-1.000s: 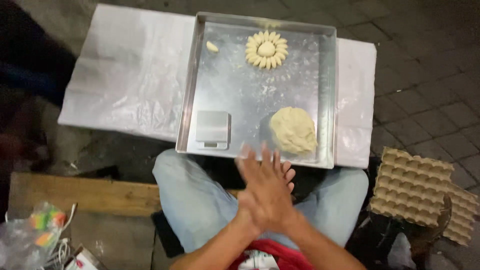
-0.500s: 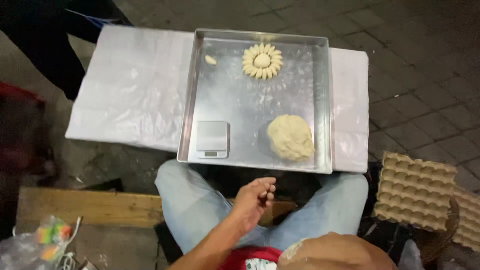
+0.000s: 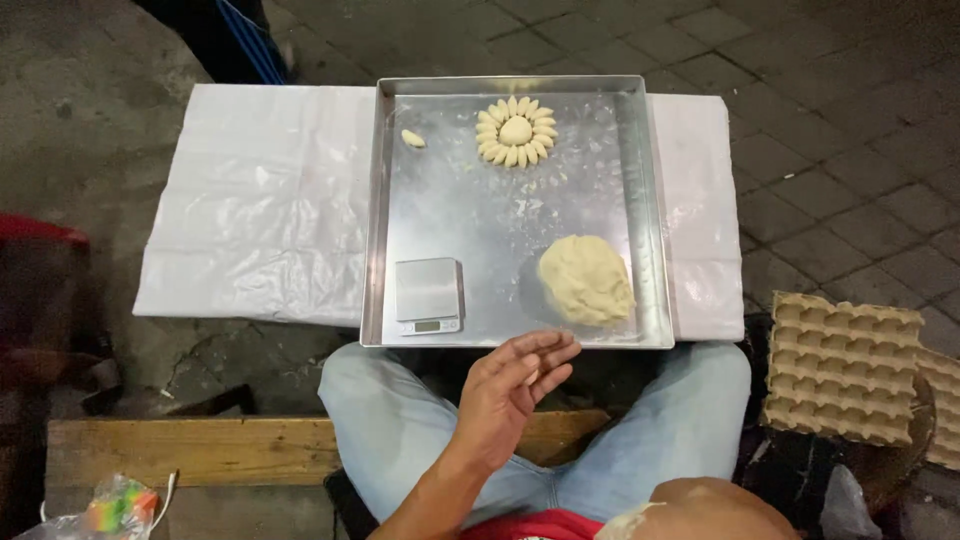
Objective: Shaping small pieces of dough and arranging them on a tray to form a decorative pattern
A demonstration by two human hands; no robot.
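My left hand [image 3: 515, 390] hovers palm-up over my lap, just short of the near rim of a metal tray [image 3: 640, 200]. Its fingers are loosely curled around what looks like a small pale dough piece [image 3: 531, 377]. On the tray, a large dough lump [image 3: 585, 280] lies closest to this hand, at the near right. A small digital scale [image 3: 428, 293] sits at the near left. A flower-shaped dough ring [image 3: 516, 131] and a tiny dough bit [image 3: 412, 138] lie at the far end. My right hand is out of view; only a bent arm [image 3: 700, 510] shows at the bottom right.
The tray rests on a low surface covered in white plastic sheet [image 3: 260, 210]. Stacked cardboard egg trays [image 3: 850, 365] stand at the right. A wooden plank [image 3: 190, 450] and a colourful plastic bag [image 3: 110, 505] lie at the lower left. Paved ground surrounds everything.
A second ago both palms were pressed together over my lap. The right hand has pulled back out of view, and the left hand has turned palm-up near the tray's edge.
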